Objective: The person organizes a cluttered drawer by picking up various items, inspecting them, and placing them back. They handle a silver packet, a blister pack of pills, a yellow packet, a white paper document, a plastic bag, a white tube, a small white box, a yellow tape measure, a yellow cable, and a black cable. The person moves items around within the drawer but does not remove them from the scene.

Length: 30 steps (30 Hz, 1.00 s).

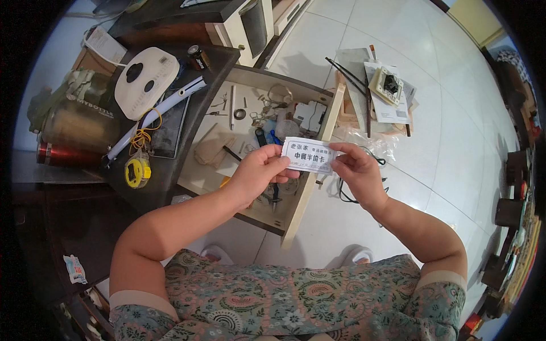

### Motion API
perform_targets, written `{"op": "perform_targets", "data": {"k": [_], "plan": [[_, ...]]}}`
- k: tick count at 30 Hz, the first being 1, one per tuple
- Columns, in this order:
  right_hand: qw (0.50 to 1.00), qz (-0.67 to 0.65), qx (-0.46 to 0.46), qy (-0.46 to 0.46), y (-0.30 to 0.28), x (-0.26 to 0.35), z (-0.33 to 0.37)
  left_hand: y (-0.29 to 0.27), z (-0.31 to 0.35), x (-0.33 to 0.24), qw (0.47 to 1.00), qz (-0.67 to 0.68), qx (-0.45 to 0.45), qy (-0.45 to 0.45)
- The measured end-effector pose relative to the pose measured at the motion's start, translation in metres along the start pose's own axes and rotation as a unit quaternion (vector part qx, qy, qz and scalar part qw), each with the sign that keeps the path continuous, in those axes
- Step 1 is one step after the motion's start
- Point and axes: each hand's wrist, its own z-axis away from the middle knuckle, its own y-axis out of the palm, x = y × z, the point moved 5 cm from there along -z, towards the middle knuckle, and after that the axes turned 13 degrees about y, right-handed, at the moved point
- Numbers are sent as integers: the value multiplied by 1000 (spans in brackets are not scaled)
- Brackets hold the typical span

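Observation:
Between my two hands I hold a small white paper card (309,154) with dark print, above the right side of an open drawer (298,211). My left hand (263,173) pinches its left edge between thumb and fingers. At the card's right edge, my right hand (359,173) is closed on it the same way. Below lies a jumble of small items in the drawer, among them a white box-shaped piece (310,116), a roll of clear tape (280,94), a small dark ring (240,114) and a beige pouch (215,145). My hands and the card hide part of the contents.
Left of the drawer, a dark tabletop bears a yellow tape measure (137,171), a white device (147,82), a white tube (156,116), a battery (198,57) and a red cylinder (71,154). On the tiled floor at right lie papers, a switch-like part (389,85) and black cables (344,192).

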Motion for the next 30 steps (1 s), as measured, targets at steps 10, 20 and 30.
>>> {"op": "perform_targets", "data": {"k": [10, 20, 30], "plan": [[1000, 20, -2, -15, -1, 1, -2, 1, 1, -1, 1000, 5, 10, 5], [998, 44, -11, -39, 0, 2, 0, 0, 2, -3, 1000, -2, 17, 2], [997, 59, -18, -56, -2, 0, -1, -1, 3, -3, 1000, -2, 16, 12]]}}
